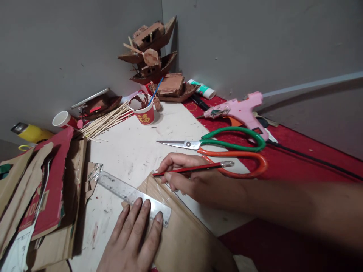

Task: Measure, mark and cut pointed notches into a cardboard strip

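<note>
My left hand [133,234] lies spread, its fingertips on the edge of a clear ruler [127,190] that crosses a piece of brown cardboard [187,234]. Between the fingers of my right hand [187,173] is a red and black pencil [198,168], its tip at the cardboard's far corner. Clear tape shines on the cardboard near that corner. Just beyond my right hand rest scissors [188,144] with one green and one orange handle, blades apart and pointing left. My right palm is hidden from view.
Cardboard scraps [53,181] pile up at left beside thin wooden sticks [110,117]. A paint-smeared paper cup [144,115] holds a blue stick. Cardboard boats [154,62] stack against the wall. A pink glue gun [241,109] lies at right, its black cord [312,156] trailing away.
</note>
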Available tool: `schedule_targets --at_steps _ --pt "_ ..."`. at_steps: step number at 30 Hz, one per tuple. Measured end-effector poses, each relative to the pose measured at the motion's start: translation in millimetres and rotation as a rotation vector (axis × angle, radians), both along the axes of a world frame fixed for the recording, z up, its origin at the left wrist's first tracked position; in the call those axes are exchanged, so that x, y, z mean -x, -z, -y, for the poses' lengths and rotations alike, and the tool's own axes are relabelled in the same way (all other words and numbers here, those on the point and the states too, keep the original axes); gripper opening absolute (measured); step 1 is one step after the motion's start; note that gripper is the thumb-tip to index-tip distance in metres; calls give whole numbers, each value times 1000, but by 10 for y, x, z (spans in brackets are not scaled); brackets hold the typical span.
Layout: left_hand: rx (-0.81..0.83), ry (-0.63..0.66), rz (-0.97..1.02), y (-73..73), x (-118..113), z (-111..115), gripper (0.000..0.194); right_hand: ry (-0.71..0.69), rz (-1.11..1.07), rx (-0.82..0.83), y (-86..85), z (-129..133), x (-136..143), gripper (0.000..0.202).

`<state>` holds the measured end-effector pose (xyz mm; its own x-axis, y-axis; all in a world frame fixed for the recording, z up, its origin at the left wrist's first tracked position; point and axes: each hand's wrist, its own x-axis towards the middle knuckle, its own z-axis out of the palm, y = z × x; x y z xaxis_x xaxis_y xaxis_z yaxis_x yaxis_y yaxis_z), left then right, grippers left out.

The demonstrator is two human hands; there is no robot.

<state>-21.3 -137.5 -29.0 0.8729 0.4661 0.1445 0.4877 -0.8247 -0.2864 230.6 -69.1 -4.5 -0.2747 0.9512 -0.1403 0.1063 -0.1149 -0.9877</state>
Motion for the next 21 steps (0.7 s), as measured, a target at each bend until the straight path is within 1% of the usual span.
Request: schedule_targets --at_steps 4,9,13,16,19,21 --pt "-12 11 -75 -79 4 -16 50 -24 20 30 -14 1 6 15" --pt "-46 11 -40 -97 -22 -24 48 -83 27 -99 55 17 8 20" --pt "-37 9 -47 -111 -40 -27 48 -160 68 -216 123 28 46 18" --pt "-22 9 -29 -123 -45 -29 58 -200 64 -294 156 27 82 19" --pt "-6 -3 -19 -92 -37 -21 74 -189 72 -294 179 20 116 21" --pt "5 -9 5 -43 -22 -9 80 -196 87 -289 193 14 130 21"
